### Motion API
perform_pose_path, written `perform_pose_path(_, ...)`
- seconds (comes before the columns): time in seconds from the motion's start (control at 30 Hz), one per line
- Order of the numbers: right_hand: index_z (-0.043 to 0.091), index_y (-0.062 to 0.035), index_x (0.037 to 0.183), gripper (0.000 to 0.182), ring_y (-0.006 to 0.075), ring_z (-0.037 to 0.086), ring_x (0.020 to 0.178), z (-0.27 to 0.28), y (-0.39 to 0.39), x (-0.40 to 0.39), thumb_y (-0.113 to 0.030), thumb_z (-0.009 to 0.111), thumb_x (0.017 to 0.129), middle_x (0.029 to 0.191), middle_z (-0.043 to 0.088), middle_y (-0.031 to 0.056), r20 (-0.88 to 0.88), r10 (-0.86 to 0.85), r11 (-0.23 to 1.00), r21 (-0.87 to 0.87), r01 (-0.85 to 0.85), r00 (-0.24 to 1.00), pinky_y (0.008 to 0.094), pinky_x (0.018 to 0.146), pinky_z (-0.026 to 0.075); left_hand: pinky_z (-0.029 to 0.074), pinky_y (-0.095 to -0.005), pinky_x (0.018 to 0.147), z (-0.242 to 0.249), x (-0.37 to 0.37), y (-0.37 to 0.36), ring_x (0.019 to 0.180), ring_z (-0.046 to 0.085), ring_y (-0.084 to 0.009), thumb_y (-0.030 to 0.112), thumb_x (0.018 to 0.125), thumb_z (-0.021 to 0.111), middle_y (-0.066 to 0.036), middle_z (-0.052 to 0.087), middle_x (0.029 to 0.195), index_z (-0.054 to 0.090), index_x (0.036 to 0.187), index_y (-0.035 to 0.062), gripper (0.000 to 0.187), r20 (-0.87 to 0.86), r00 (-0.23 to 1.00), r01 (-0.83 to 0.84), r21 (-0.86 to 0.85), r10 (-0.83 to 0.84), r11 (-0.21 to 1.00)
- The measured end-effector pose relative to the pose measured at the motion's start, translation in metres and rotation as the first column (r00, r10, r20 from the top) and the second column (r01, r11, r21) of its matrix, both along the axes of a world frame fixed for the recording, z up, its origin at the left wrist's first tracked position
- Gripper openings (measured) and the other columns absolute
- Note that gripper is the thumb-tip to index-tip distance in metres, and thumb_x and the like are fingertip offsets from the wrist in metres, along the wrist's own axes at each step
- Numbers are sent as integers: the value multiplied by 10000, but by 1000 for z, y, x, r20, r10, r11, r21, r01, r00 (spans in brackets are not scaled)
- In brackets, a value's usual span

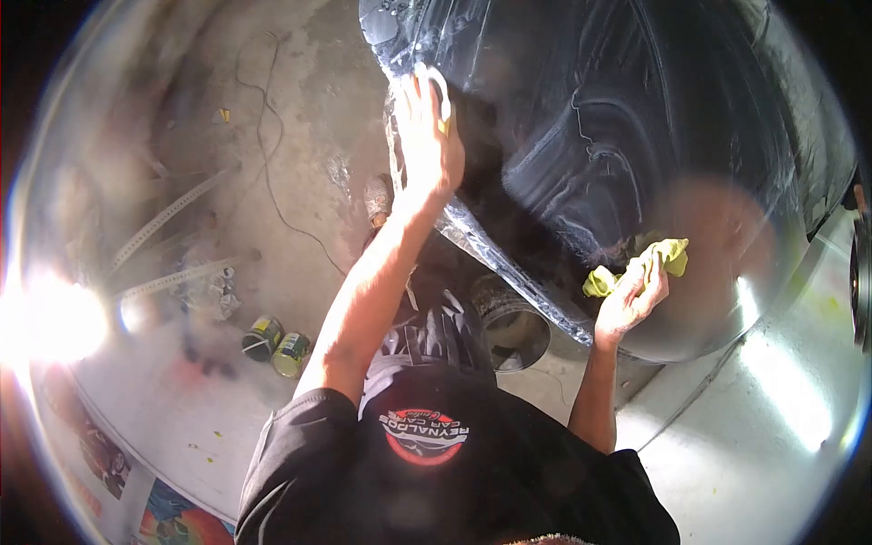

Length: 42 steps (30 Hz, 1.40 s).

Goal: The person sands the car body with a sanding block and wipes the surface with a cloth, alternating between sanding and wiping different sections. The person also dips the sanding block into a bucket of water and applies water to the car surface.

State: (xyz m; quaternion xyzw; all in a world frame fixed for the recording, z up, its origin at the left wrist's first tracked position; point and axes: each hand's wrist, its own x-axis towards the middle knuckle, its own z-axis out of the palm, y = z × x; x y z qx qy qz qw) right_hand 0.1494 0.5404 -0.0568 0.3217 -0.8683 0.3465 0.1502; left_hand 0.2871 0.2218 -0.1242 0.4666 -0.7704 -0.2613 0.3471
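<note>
My left hand (425, 145) presses fingers-forward against the edge of a dark, curved, glossy panel (636, 109). A thin white-edged pad (442, 95) with a bit of yellow shows beside its fingers; most of it is hidden under the hand. Whitish streaks and smears cover the panel. In my right hand (633, 304) a crumpled yellow-green cloth (668, 257) is gripped, close to the panel's lower part. Glare washes out the left fingers.
A round bucket (515, 341) stands below the panel's rim. Two cans (291, 354) sit on the floor at left, near perforated strips (182, 275). A thin cord (265, 173) crosses the concrete. A bright light (50, 327) glares at far left.
</note>
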Motion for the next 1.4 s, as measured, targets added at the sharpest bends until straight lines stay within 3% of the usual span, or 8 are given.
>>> perform_pose_path(0.27,579,-35,1396,365,261,563,1209,0,-3,6,-32,594,1032,1341,475,170,129,-31,993,-113,46,991,357,989,538,235,-456,1264,-31,27,52,1543,256,-405,0,970,551,-230,366,1619,419,1552,71,601,-82,987,143,82,-137,986)
perform_pose_path(0.53,600,-14,1376,351,325,513,1230,2,-2,10,-179,569,1068,1320,506,195,72,-148,989,22,147,986,437,1054,423,305,-481,1230,22,-66,-53,1453,370,-483,14,951,575,-291,452,1534,471,1469,-38,530,-111,960,228,-234,-259,945)
perform_pose_path(0.73,616,2,1346,370,314,559,1184,5,-7,7,22,643,978,1277,539,200,-5,-79,993,-87,78,997,401,981,507,141,-516,1283,-21,36,85,1568,130,-445,-35,910,583,-278,150,1683,204,1629,33,815,174,941,254,211,-292,944)
perform_pose_path(0.87,618,7,1347,361,314,563,1189,7,-5,10,2,637,987,1294,539,200,65,-48,982,-180,59,997,403,994,505,269,-525,1237,-14,4,32,1533,284,-419,-90,844,607,-257,342,1622,324,1568,-15,781,121,945,327,-265,-305,907)
perform_pose_path(1.0,608,13,1346,315,331,577,1183,-2,12,27,-72,568,1045,1295,559,195,101,-248,938,-223,264,964,437,1035,485,304,-525,1225,27,-98,-76,1490,331,-472,-22,946,576,-281,407,1567,426,1483,-27,558,-52,947,283,-326,-317,902)
perform_pose_path(1.17,615,13,1355,346,364,533,1241,-24,30,62,-140,566,1048,1342,529,226,189,-509,859,41,511,840,462,1057,450,322,-501,1223,63,-157,-154,1472,362,-461,96,1014,558,-260,454,1542,512,1423,-12,426,72,927,375,-226,-368,899)
perform_pose_path(1.3,608,4,1375,370,379,493,1277,-13,-24,78,-161,570,1046,1363,509,235,190,-633,772,76,631,751,467,1097,402,268,-503,1251,56,-122,-140,1511,311,-448,46,1002,557,-257,401,1589,459,1496,7,505,-75,819,501,-392,-569,772)
perform_pose_path(1.4,600,-7,1393,383,380,486,1292,-8,-83,66,-170,567,1048,1370,509,236,106,-645,765,86,639,757,472,1105,386,176,-613,1240,21,-45,-101,1520,228,-530,-60,885,549,-308,287,1632,325,1573,-21,724,44,777,624,-188,-628,759)
